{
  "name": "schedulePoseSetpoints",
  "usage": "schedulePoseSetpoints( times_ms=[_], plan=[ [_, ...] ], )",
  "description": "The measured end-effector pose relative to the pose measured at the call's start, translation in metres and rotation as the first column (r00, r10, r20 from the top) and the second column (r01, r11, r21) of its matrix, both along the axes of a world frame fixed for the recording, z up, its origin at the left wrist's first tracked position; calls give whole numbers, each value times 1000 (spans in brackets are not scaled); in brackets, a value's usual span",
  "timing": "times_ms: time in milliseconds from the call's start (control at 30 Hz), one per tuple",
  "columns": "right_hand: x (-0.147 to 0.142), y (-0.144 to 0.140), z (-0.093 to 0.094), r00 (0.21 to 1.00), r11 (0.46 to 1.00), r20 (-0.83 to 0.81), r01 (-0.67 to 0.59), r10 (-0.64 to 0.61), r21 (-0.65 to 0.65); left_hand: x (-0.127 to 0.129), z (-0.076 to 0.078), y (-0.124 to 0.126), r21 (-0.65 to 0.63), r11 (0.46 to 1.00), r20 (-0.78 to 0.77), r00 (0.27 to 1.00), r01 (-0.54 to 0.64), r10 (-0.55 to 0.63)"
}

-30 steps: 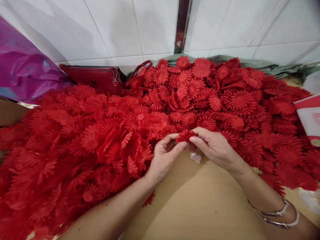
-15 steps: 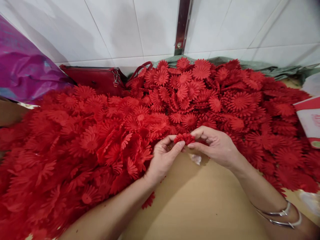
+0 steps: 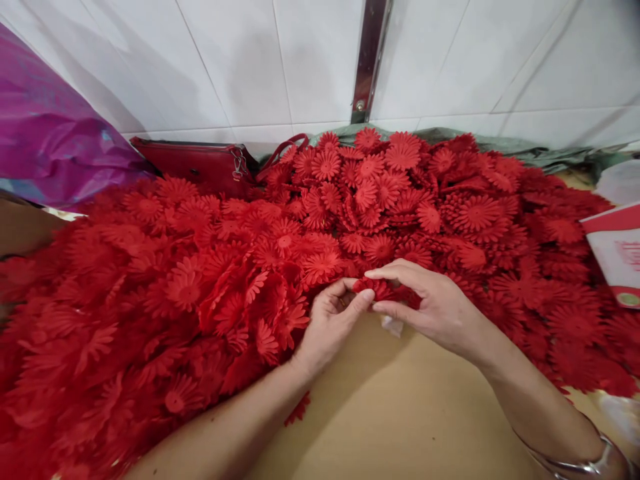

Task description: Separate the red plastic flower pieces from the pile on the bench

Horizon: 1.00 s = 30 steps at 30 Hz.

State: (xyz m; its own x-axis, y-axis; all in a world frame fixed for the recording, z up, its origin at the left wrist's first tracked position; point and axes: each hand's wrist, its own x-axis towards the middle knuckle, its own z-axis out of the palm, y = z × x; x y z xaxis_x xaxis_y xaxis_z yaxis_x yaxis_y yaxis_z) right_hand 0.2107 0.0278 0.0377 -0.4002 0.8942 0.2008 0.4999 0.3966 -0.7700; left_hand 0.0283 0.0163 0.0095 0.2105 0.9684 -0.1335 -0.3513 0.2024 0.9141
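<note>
A small red artificial flower (image 3: pixel 376 289), with layered petals, is held up over the front of the heap. My left hand (image 3: pixel 333 317) pinches its left side between thumb and bent fingers. From the right, my right hand (image 3: pixel 433 303) has its index finger along the upper edge and its thumb at the lower edge, with the flower between them. The two hands nearly meet, and their fingers cover part of the petals. A big pile of red flower pieces (image 3: pixel 185 287) spreads behind and to both sides of the hands.
A tan tabletop (image 3: pixel 380 407) shows below the hands, with a small clear plastic scrap (image 3: pixel 393 326) near the fingers. Behind the pile are a red purse (image 3: pixel 195 163) and a tiled wall (image 3: pixel 240 60). A purple bag (image 3: pixel 55 127) stands left, a red-and-white box (image 3: pixel 617 250) right.
My right index finger and thumb have spread a little wider around the flower. My left hand keeps its pinch. The view has shifted slightly.
</note>
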Motion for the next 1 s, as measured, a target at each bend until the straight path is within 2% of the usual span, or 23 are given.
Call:
schedulePoseSetpoints(
  times_ms=[200,300,367,433,500,567,633,700,767,833,933,1000],
  plan=[
    [0,-6,11,996,995,82,-33,26,89,-2,-4,-1,68,996,-1,999,50,-50],
    [3,-10,10,993,998,115,-43,39,34,0,-4,-1,90,995,51,998,31,-36],
    [6,-15,8,996,1000,84,22,-23,5,1,-4,0,87,996,78,997,18,-25],
    [9,-22,5,989,990,49,141,-141,-1,2,-5,0,56,998,104,994,-18,13],
    [11,-31,2,967,972,106,233,-231,-7,3,-6,1,9,997,129,989,-73,72],
    [12,-38,-2,948,976,248,215,-200,-34,3,-7,1,-31,995,138,985,-99,102],
    [10,-43,-6,924,989,368,138,-107,-60,4,-7,2,-59,994,139,985,-96,103],
    [8,-44,-7,912,994,405,91,-61,-55,4,-6,2,-76,992,145,984,-98,108],
    [6,-44,-4,927,994,362,106,-94,-13,4,-7,2,-95,990,150,982,-100,114],
    [2,-42,4,944,977,250,199,-213,82,4,-8,3,-117,989,162,980,-93,111],
    [-7,-43,15,910,888,16,401,-415,226,3,-10,4,-122,989,172,980,-83,103],
    [-16,-43,16,904,864,-83,425,-419,269,3,-10,4,-94,994,152,986,-55,69]
  ],
)
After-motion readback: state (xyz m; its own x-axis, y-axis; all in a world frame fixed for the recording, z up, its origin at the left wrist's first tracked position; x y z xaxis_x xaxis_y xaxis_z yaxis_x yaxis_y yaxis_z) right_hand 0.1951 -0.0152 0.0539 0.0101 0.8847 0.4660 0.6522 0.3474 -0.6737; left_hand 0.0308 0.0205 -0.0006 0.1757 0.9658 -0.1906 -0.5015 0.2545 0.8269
